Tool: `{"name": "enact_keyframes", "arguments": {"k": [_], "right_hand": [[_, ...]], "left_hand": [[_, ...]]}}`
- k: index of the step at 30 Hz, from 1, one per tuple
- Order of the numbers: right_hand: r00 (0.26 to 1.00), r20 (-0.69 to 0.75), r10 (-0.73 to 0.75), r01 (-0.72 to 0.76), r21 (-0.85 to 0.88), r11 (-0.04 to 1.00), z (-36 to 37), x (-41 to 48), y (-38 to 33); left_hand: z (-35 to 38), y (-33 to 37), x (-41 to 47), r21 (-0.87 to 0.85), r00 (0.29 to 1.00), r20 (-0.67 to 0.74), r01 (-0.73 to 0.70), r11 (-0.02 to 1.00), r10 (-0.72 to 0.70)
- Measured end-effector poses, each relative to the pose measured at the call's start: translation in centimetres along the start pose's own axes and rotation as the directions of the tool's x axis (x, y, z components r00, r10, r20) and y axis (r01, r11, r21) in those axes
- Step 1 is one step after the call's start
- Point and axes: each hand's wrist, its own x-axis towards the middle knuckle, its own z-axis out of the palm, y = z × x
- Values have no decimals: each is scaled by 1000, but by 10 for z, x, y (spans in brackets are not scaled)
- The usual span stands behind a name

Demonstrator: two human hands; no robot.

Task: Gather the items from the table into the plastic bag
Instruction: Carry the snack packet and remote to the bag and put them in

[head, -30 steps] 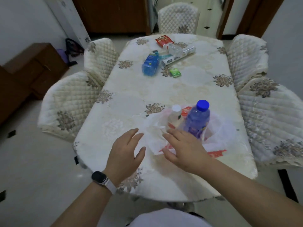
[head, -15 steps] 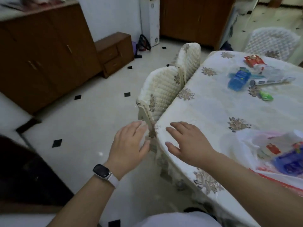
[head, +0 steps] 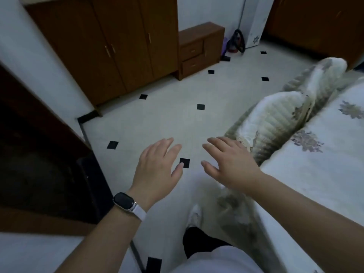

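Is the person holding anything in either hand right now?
No, the left hand and the right hand are both spread open and empty, hovering over the tiled floor beside the table.

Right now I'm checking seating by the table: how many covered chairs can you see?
2. One covered chair stands against the table edge just past the right hand; the second is behind it. Others may be out of view.

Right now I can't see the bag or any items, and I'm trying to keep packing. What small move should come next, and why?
Probably turn the head back right toward the table. Only its edge shows; both the left hand and right hand hang open and empty over the floor beside a chair.
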Motion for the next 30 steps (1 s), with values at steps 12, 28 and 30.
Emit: {"name": "enact_keyframes", "arguments": {"k": [12, 28, 30], "right_hand": [[1000, -21, -24, 25, 51, 998, 32, 209, 68], [977, -94, 189, -198, -97, 975, 69, 420, 98], [970, -115, 216, -229, -121, 966, 67, 449, 100]], "left_hand": [[15, -113, 192, 114, 996, 88, -39, 993, 29], [72, -280, 414, -27, 959, 59, -278, 960, 279], [79, -302, 447, -50, 940, 46, -337, 940, 339]]}}
